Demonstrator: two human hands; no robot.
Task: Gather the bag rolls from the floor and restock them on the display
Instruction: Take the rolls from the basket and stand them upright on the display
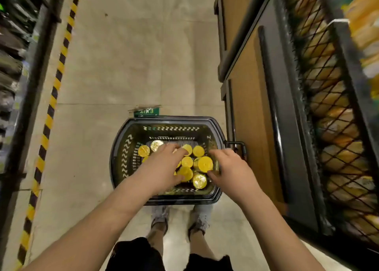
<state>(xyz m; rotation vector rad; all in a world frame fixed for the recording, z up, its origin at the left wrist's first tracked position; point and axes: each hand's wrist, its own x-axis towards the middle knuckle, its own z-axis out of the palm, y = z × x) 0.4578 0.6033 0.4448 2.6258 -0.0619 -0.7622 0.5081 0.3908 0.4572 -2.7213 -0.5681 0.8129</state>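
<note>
Overall: early to middle, as I judge it; the gathering looks done, the restocking not yet begun.
Display [328,127]: mesh-fronted bin well to the right of the right grip and higher than both grips. It holds yellowish stock too blurred to name.
Floor [133,55]: concrete all round the grips. Every roll in view is in the basket, none lying loose.
Basket [114,158]: black, on the floor directly beneath both grips, just ahead of the person's feet.
Bag rolls [187,161]: yellow, standing on end in a cluster in the basket, under and between the grips.
Left grip [162,166]: fingers spread over the left of the cluster, touching rolls; whether it has closed on any I cannot tell.
Right grip [229,168]: thumb and forefinger bracket one roll at the cluster's right edge, clamped on it as far as the blur allows.
Left to do: lift the rolls out and carry them rightward onto the display.
</note>
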